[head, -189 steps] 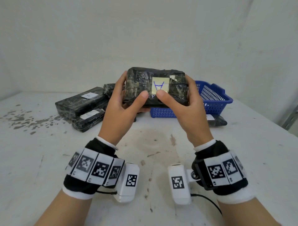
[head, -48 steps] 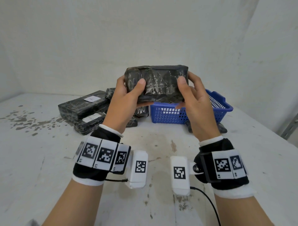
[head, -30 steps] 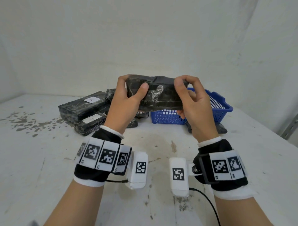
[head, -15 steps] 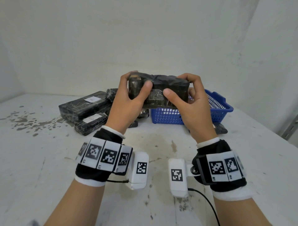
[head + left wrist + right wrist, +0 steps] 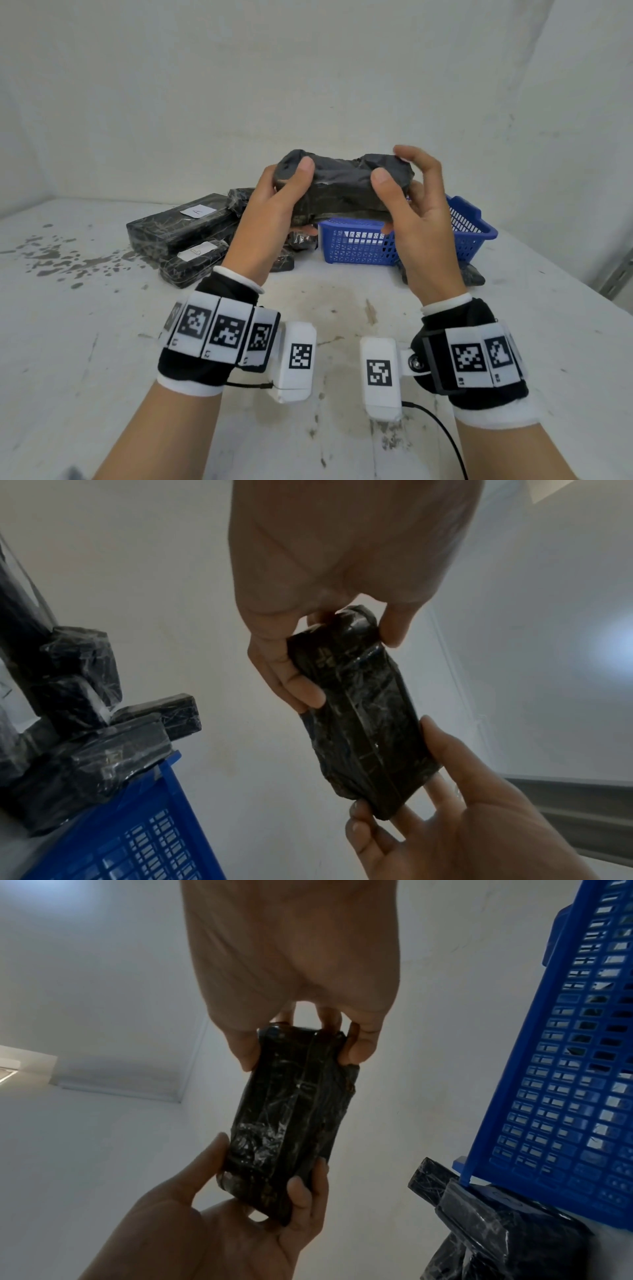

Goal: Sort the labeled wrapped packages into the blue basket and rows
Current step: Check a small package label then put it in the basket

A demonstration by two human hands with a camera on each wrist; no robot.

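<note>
I hold the black wrapped package (image 5: 342, 188) up at twelve o'clock, above the near wall of the blue basket (image 5: 356, 241). My left hand (image 5: 274, 219) is curled round one end and my right hand (image 5: 414, 219) pinches the other. No label faces me, so I could missort it, and my right fingers look loose enough to let the slick wrap slip.

A black, film-wrapped package (image 5: 342, 190) is held lengthwise in the air above the worktop (image 5: 85, 342), no label being visible on it. Behind it the blue basket (image 5: 359, 240) is set on the worktop. Further black packages are piled to its left, one labelled "A" (image 5: 178, 226), another package (image 5: 195, 263) before it.
</note>
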